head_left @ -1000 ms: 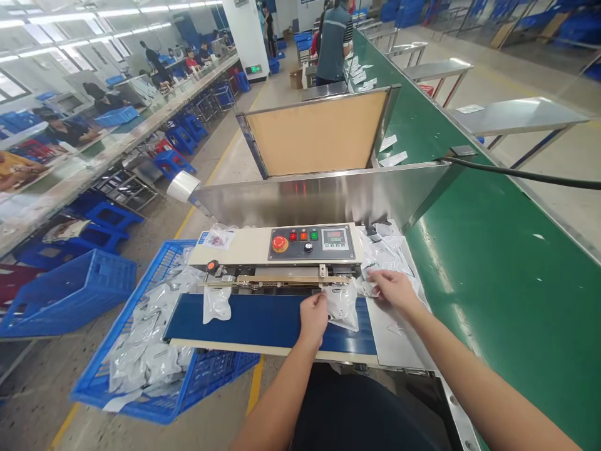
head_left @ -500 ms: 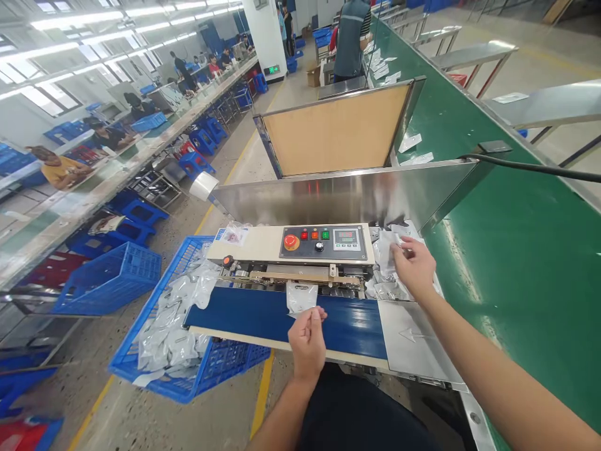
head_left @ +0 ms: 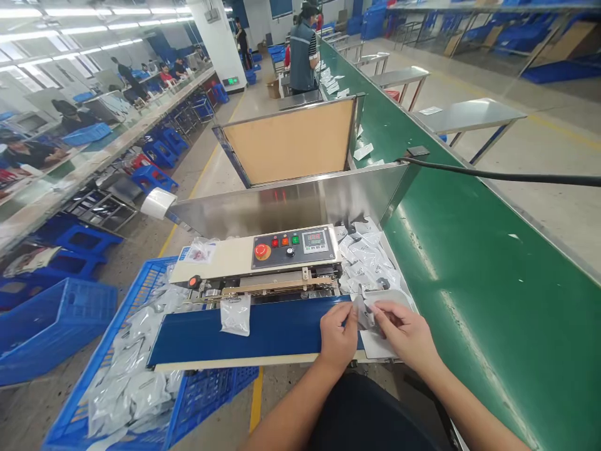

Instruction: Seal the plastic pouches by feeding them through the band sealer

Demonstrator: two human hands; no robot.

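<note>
Right hand (head_left: pixel 404 337) has a clear plastic bag (head_left: pixel 375 308) pinched just off the right end of the blue conveyor belt (head_left: pixel 263 332), handy for the belt. Left hand (head_left: pixel 336 336) is right beside it, but can't tell if it's gripping.

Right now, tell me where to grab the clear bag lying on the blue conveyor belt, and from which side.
Pinch the free lower end of the clear plastic bag from the near side of the blue conveyor belt. It lies flat with its upper end at the band sealer, so that lower edge stands clear.
</note>
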